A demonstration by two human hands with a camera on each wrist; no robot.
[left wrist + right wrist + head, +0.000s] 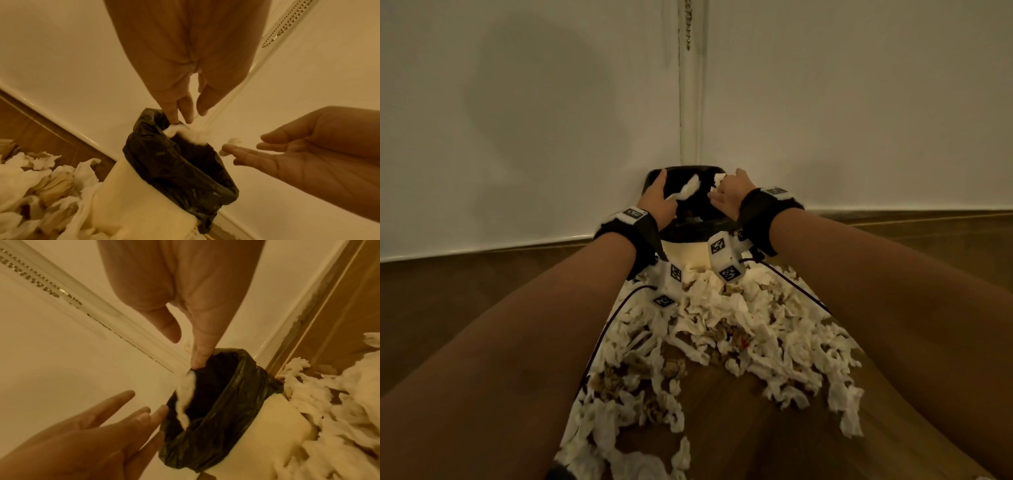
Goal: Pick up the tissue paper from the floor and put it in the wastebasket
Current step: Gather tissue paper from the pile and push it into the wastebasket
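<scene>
A cream wastebasket (687, 254) with a black liner (180, 170) stands in the room corner. My left hand (659, 198) and right hand (727, 193) hover over its mouth, both with straight, spread fingers and palms facing each other. A white tissue (687, 189) hangs in the mouth between them; in the right wrist view this tissue (185, 400) trails down from the right fingertips (196, 360) into the liner. A small scrap (234, 141) shows by the right hand (298, 155). A large pile of crumpled tissue (726, 325) covers the floor in front of the basket.
White walls meet in a corner behind the basket, with a vertical white trim (690, 102) and a hanging bead chain (688, 24). Wooden floor (722, 421) lies around the pile. Black cables (599, 339) run from the wrist cameras along my forearms.
</scene>
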